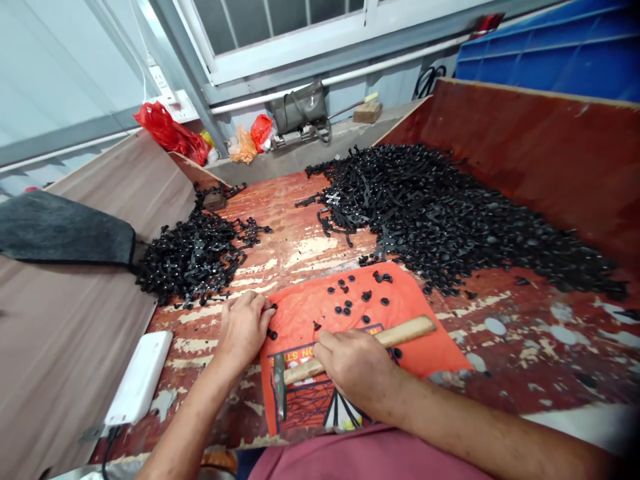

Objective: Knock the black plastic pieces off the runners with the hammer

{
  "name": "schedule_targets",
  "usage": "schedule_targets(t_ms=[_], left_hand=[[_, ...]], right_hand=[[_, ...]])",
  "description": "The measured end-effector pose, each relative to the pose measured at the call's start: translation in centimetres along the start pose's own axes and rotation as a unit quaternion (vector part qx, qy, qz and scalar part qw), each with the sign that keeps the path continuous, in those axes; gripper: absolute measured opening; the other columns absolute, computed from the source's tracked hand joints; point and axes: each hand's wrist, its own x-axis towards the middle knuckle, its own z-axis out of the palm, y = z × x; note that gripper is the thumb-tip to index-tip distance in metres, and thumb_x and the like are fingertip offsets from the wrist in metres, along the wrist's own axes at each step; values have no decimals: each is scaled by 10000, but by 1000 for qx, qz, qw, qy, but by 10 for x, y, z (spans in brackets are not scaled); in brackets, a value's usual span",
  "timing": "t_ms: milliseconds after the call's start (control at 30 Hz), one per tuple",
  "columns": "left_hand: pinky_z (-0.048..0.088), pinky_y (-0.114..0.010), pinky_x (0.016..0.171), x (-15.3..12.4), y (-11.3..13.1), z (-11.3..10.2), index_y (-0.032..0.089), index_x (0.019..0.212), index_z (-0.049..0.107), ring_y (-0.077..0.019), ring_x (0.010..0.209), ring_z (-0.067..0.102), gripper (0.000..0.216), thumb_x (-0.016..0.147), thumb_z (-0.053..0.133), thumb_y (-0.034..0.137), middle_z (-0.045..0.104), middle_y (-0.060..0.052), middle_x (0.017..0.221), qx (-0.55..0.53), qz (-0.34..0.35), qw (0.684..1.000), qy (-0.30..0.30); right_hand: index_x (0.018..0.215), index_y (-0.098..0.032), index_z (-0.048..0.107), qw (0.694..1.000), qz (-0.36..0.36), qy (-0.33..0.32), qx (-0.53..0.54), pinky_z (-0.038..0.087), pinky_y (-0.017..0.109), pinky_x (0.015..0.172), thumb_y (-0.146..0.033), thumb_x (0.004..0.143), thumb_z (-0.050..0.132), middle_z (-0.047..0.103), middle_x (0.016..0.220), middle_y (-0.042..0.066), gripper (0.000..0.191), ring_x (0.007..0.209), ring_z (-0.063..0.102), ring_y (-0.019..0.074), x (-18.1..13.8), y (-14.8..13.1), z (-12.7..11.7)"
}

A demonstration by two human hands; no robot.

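Two bare hands work over an orange cloth (300,300) spread on a worn red counter (295,207), where sm. black pcs (347,308) lie scattered, mostly on the cloth's far half. The step in hand is prob. handling these pcs singly. The L hand (243,327) is at the cloth's left edge, fingers curled beside two pcs; can't tell if they pinch one. The R hand (357,370) lies mid-cloth, fingers bent over the hammer (305,371), tips near a lone pc; grip on handle or pc can't be confirmed. The next move prob. calls for a neat fingertip pinch w/o scattering neighbours. The hammer, head toward the cloth's left edge, is the main obstacle, its handle running diag. across the cloth under the R hand. Beyond the cloth's far-left corner sits a heap of black parts (190,257); a bigger pile (425,207) spreads from its far edge to far right. Left of the cloth, nr. the L forearm, is a white box (140,380) w/ a black cable (110,440).
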Motion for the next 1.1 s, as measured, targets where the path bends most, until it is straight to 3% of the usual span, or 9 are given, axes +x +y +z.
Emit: schedule_targets(t_ms=[167, 300, 433, 567, 633, 800, 867, 967, 1100], left_hand=[[399, -313, 760, -13, -6, -38, 216, 805, 510, -175, 726, 508, 175, 911, 519, 354, 536, 14, 735, -246, -58, 965, 75], [351, -229, 580, -38, 6, -61, 187, 834, 579, -120, 608, 420, 244, 881, 587, 426, 508, 24, 682, -556, -145, 818, 31], [379, -253, 626, -58, 26, -52, 143, 641, 603, -129, 618, 415, 300, 862, 585, 345, 491, -12, 614, -703, -175, 688, -48], [379, -279, 639, -67, 44, -41, 154, 597, 583, -141, 607, 384, 322, 868, 520, 316, 427, -9, 577, -766, -172, 611, -101], [370, -272, 637, -69, 48, -38, 157, 645, 594, -142, 627, 387, 291, 874, 530, 324, 454, -10, 626, -741, -165, 642, -112], [363, -259, 701, -75, 52, -27, 186, 728, 595, -163, 723, 465, 300, 904, 552, 426, 537, -7, 727, -490, -89, 859, -117], [344, -258, 682, -77, 55, -19, 195, 681, 546, -162, 689, 463, 348, 923, 513, 442, 513, 7, 680, -390, -56, 911, -120], [308, -259, 626, -77, 65, -7, 199, 614, 463, -147, 605, 428, 424, 955, 432, 450, 450, 25, 596, -310, -36, 942, -122], [298, -259, 603, -73, 77, 1, 193, 631, 532, -146, 583, 443, 428, 958, 414, 441, 513, 20, 592, -270, -36, 955, -120]], right_hand=[[1113, -252, 630, 999, 11, 42, 17, 376, 339, 577, -173, 897, 568, 666, 859, -2, 238, 689, 633, 194, -14, 8, -21], [1178, -301, 639, 992, 57, 58, 99, 472, 315, 629, -77, 809, 554, 706, 883, -19, 440, 721, 677, 189, -40, 23, -34], [1192, -345, 663, 979, 108, 75, 157, 551, 321, 708, -112, 858, 516, 747, 1072, -26, 434, 815, 721, 197, -64, 35, -37], [1191, -405, 678, 965, 166, 39, 197, 578, 333, 805, -192, 926, 509, 728, 1171, -67, 379, 963, 720, 205, -81, 41, -36], [1192, -411, 682, 958, 198, 13, 209, 580, 333, 815, -207, 929, 524, 729, 1172, -64, 369, 975, 719, 208, -88, 43, -35], [1309, -377, 628, 942, 218, -27, 252, 565, 334, 831, -282, 967, 506, 721, 1199, -2, 375, 990, 712, 225, -107, 43, -35], [1334, -391, 602, 937, 212, -36, 275, 559, 316, 816, -276, 983, 479, 736, 1161, -3, 390, 940, 719, 207, -112, 41, -37], [1266, -366, 658, 933, 211, -40, 290, 548, 301, 792, -246, 967, 495, 764, 1052, 1, 361, 876, 723, 201, -116, 38, -38], [1161, -316, 713, 934, 208, -48, 286, 528, 275, 738, -219, 940, 524, 771, 952, 6, 306, 833, 718, 196, -115, 36, -38]])
